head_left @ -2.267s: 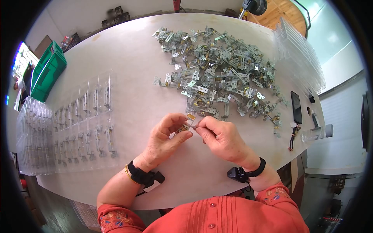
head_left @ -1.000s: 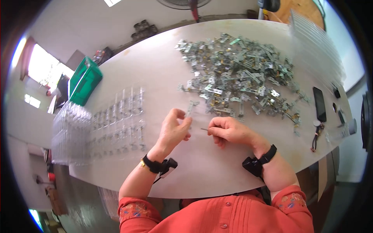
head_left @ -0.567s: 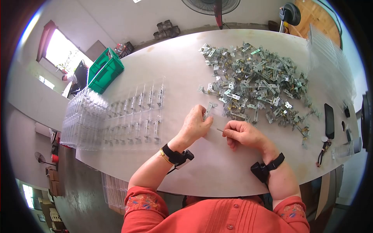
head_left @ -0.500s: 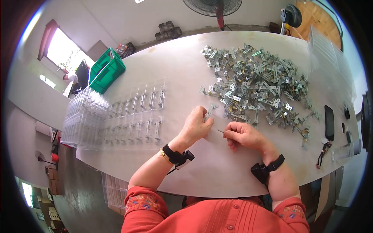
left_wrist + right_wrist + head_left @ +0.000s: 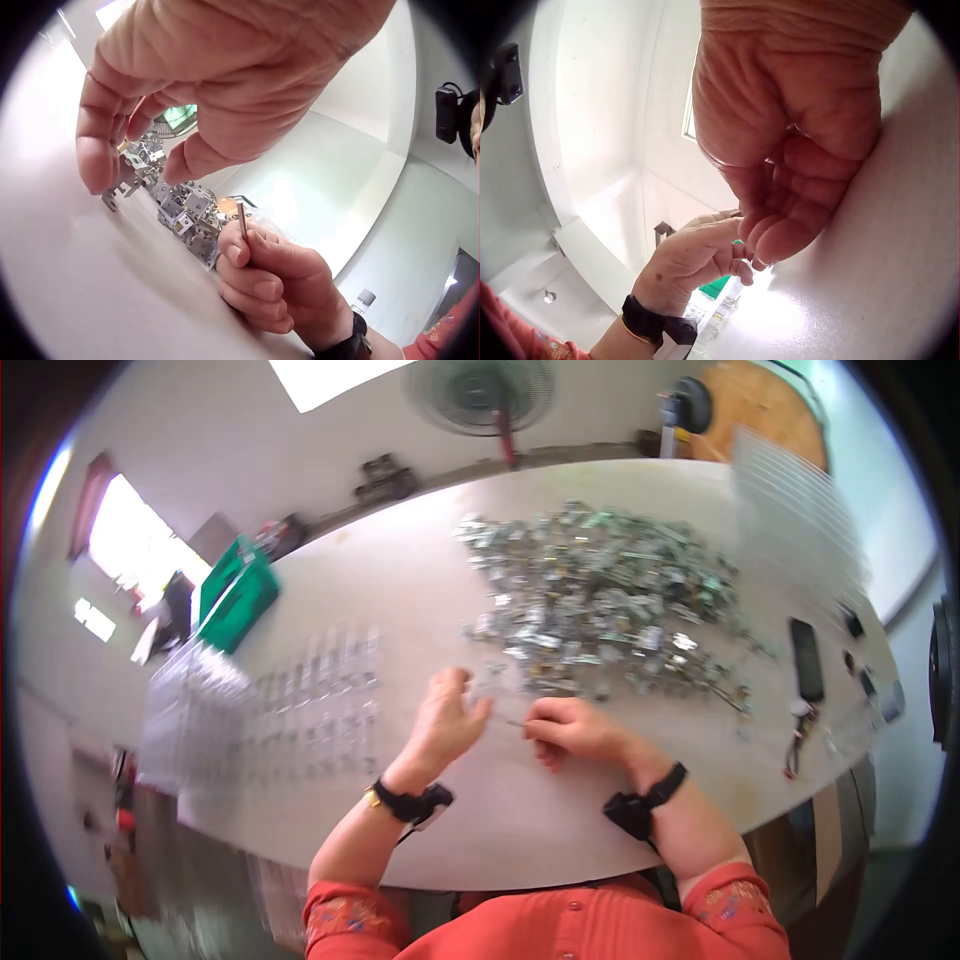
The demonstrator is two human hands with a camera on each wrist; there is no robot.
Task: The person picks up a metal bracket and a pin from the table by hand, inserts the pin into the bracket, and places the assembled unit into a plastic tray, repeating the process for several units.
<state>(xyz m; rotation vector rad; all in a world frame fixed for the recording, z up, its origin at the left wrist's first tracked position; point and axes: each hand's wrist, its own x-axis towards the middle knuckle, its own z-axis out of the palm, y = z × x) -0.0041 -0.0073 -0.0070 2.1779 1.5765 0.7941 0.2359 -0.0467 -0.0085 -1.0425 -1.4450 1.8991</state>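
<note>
At the near side of the metal pile, my left hand (image 5: 440, 722) holds a small flat metal bracket (image 5: 124, 189) with holes and notched ends. In the left wrist view its fingertips are on the bracket, and part of it is hidden behind them. My right hand (image 5: 578, 730) pinches a thin metal rod (image 5: 241, 219) between thumb and forefinger, its other fingers curled under. The rod's free end points toward the left hand, with a gap between rod and bracket. Just beyond both hands spreads a large pile of metal brackets (image 5: 610, 600), some with brass-coloured parts.
A clear plastic tray (image 5: 310, 705) with rows of brackets lies left, beside a stack of filled trays (image 5: 185, 730). Behind them stands a green crate (image 5: 237, 600). More clear trays (image 5: 800, 520) stand at the back right, near a phone (image 5: 806, 660) and a watch (image 5: 798, 735).
The hands, together over a part at first, have moved apart, the left with the bracket and the right with the rod. The head view has swung about, and the latest frame is blurred.
</note>
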